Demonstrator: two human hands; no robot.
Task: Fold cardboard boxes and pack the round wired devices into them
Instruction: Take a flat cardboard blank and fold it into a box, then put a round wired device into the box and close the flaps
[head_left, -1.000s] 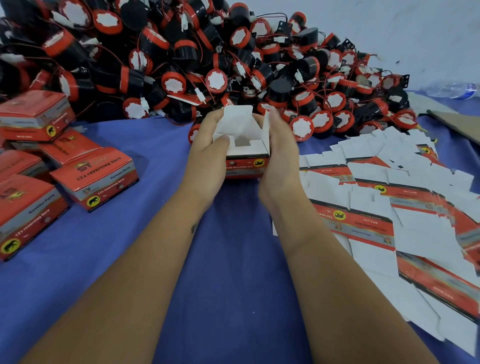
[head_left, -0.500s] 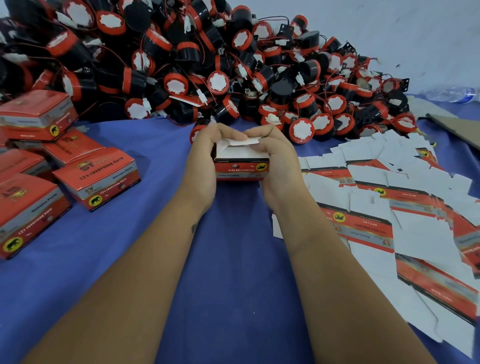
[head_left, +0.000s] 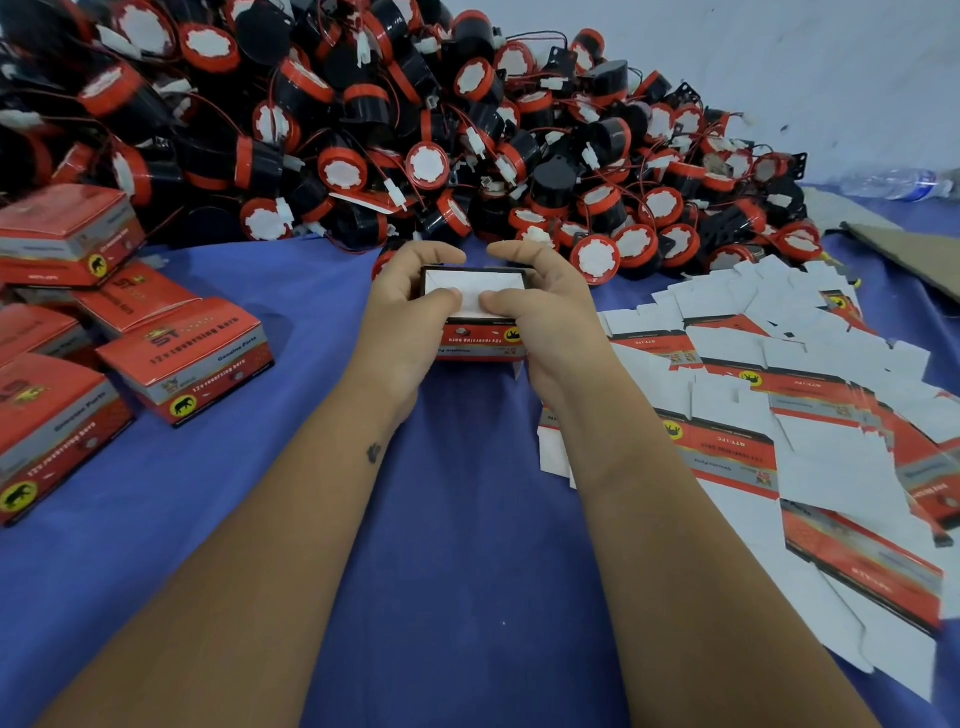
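Box: I see the small red-and-white cardboard box (head_left: 480, 332) at centre on the blue-covered desk (head_left: 467, 545).
Left hand (head_left: 410, 312): grips its left side, thumb pressing the white flaps.
Right hand (head_left: 545, 317): likewise, right side.
Devices: black-and-red round wired devices (head_left: 415, 130) heaped at 12 o'clock.
Blanks: flat unfolded box blanks (head_left: 805, 415) at 3 o'clock.

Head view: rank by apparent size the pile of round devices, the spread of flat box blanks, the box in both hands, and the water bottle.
1. pile of round devices
2. spread of flat box blanks, nearer the camera, so less sure
3. box, gripped by left hand and right hand
4. water bottle, far off and only partly seen
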